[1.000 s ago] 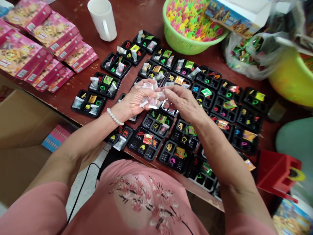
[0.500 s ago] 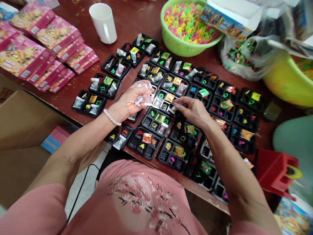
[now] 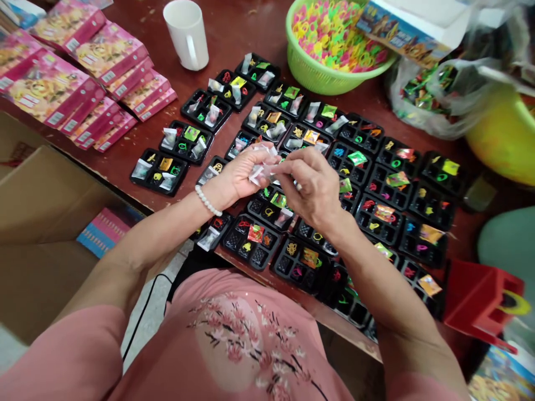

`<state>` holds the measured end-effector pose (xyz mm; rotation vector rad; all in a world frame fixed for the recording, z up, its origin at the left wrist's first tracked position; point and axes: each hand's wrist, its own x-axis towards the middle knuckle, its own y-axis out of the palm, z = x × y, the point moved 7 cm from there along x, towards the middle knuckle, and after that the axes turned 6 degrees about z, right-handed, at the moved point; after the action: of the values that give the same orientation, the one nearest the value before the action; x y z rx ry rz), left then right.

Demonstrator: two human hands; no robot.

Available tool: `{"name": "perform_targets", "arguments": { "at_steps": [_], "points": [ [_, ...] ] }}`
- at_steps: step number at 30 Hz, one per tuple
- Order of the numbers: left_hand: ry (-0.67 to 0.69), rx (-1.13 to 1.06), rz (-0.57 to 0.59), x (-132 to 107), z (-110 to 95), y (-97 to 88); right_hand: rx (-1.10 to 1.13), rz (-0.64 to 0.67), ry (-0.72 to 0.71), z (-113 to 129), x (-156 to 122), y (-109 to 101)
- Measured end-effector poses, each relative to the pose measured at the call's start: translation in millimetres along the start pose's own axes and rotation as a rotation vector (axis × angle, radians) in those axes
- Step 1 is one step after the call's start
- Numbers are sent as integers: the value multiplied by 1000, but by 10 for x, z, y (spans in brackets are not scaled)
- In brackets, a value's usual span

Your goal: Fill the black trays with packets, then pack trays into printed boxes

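My left hand (image 3: pixel 240 175), with a white bead bracelet at the wrist, is curled around a bunch of small clear plastic packets (image 3: pixel 261 170). My right hand (image 3: pixel 311 186) meets it above the trays, its fingertips pinching one packet in that bunch. Below both hands lie several black compartment trays (image 3: pixel 251 245) on the dark red table (image 3: pixel 234 33), each holding small coloured rings, foil sachets and clear packets.
Pink boxes (image 3: pixel 83 72) are stacked at the far left. A white mug (image 3: pixel 188 33) stands at the back. A green basket (image 3: pixel 330 44) of coloured rings, a plastic bag (image 3: pixel 434 94) of sachets and a yellow tub (image 3: pixel 505 139) sit at the right. A red stool (image 3: pixel 480 301) stands lower right.
My right hand went down to a tray in the middle, then came back up to the packets in my left hand. The view has shifted slightly.
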<state>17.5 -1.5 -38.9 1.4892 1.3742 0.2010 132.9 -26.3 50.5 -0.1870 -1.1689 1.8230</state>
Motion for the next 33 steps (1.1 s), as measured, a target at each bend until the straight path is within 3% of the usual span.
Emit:
{"name": "perform_targets", "arguments": {
  "at_steps": [3, 5, 8, 11, 14, 17, 19, 24, 28, 33],
  "points": [
    [77, 26, -15, -32, -154, -82, 152, -18, 155, -103, -33, -76],
    [110, 65, -23, -73, -277, -143, 263, 38, 286, -217, -91, -34],
    [129, 116, -63, -150, -425, -230, 336, 185, 425, -361, -211, 195],
    [103, 125, -85, -205, -449, -271, 329, 299, 444, -399, -298, 463],
    [65, 113, -33, -213, -365, -234, 218, 217, 356, -336, -282, 499],
    [16, 81, 12, -193, -224, -168, 44, 24, 209, -196, -211, 315],
    [-18, 59, 15, -178, -129, -125, -71, -21, 120, -106, -159, 212],
    [-81, 67, 13, -171, -1, -72, -198, 114, -21, -41, -90, 142],
    [-73, 98, -29, -202, -90, -199, -196, 121, -124, 52, -176, 116],
    [-28, 241, -21, -250, -339, -343, -196, 355, -317, 382, -390, 474]
  ]
}}
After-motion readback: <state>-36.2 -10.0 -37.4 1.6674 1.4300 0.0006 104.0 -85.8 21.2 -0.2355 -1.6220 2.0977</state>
